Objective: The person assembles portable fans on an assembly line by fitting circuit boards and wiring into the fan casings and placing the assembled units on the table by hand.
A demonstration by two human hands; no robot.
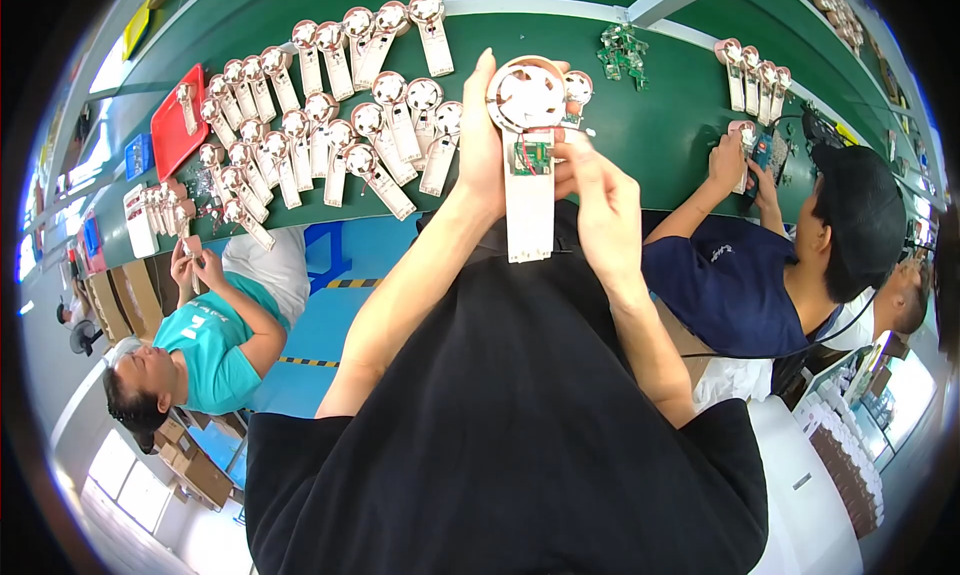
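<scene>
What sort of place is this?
Likely an electronics assembly workshop: rows of open fan-shaped units and a pile of green circuit boards lie on a long green bench, with a co-worker in teal and a co-worker in navy handling similar-looking parts.

Left forearm (pixel 408 290), bare, slanted up and to the right; left hand (pixel 482 160) was curled in a grip, one digit extended upward. Right forearm (pixel 648 340), also bare, slanted up and to the left; right hand (pixel 605 205) sat slightly lower, fingers bent, tips directed leftward. Elbows (pixel 350 395) wide apart, hands close together.
</scene>
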